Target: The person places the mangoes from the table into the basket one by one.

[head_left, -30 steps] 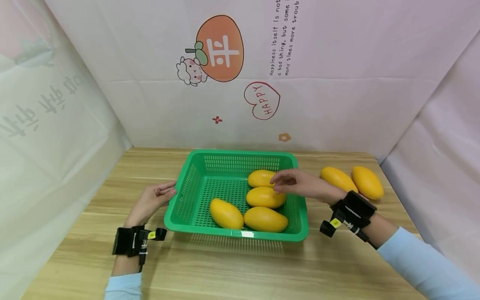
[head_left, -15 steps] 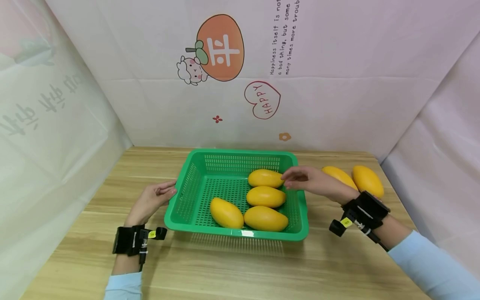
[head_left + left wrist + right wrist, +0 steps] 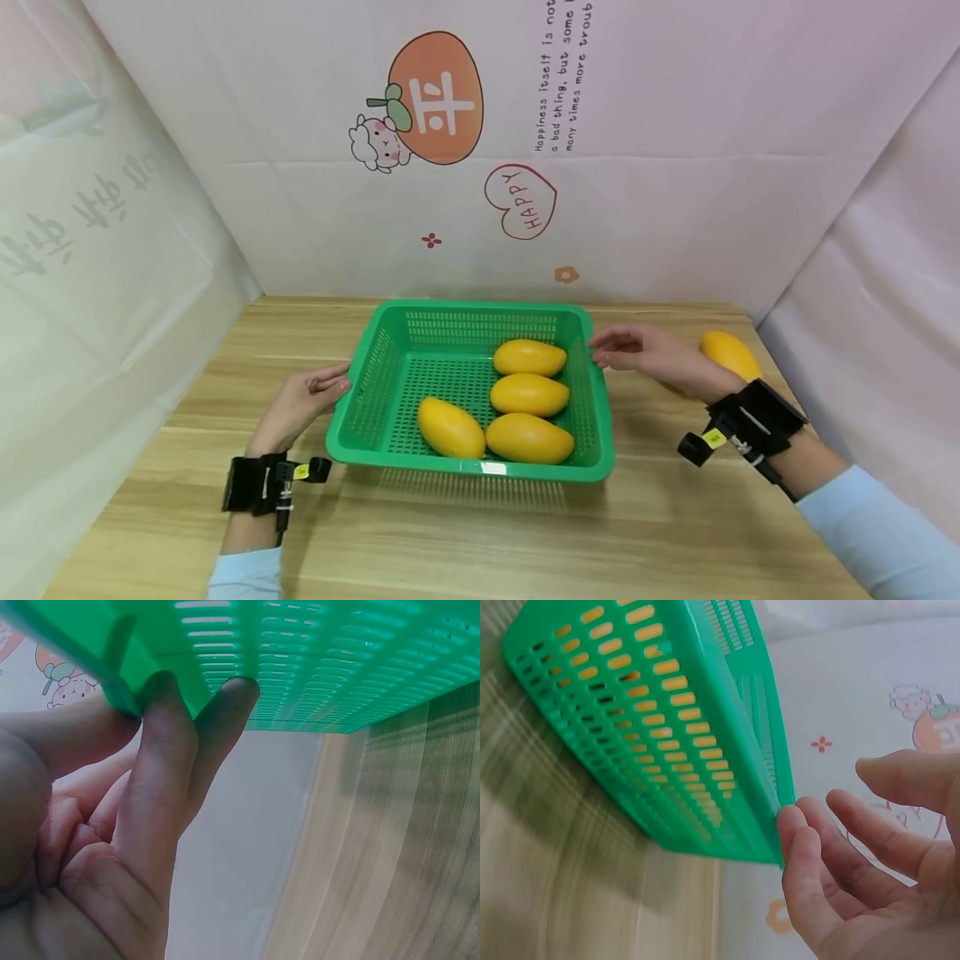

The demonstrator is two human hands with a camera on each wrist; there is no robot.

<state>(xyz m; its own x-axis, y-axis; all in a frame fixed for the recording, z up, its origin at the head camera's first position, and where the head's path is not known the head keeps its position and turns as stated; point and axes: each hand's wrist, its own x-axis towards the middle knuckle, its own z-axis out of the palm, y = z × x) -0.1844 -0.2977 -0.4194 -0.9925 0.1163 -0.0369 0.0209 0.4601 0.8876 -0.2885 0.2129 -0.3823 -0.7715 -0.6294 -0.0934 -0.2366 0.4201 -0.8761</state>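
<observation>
A green plastic basket [image 3: 420,471] sits on the table with several yellow mangoes in it, such as one mango [image 3: 452,427] lying slanted at the front. At its left side my left hand [image 3: 303,404] pinches the rim, thumb on the lip and fingers beneath it against the outer wall in the left wrist view. My right hand [image 3: 652,354] is just outside the right rim, fingers loosely bent and holding nothing. In the right wrist view its fingertips [image 3: 791,821] are right at the rim, with the thumb held apart.
Beyond my right wrist, another mango [image 3: 729,354] lies on the wooden table [image 3: 480,542]; a neighbouring one is mostly hidden by the hand. A printed white cloth [image 3: 300,225] stands behind the table, with more cloth at both sides.
My right hand has moved right, from over the mangoes to outside the basket's right rim, leaving those mangoes uncovered. My left hand has stayed at the left rim.
</observation>
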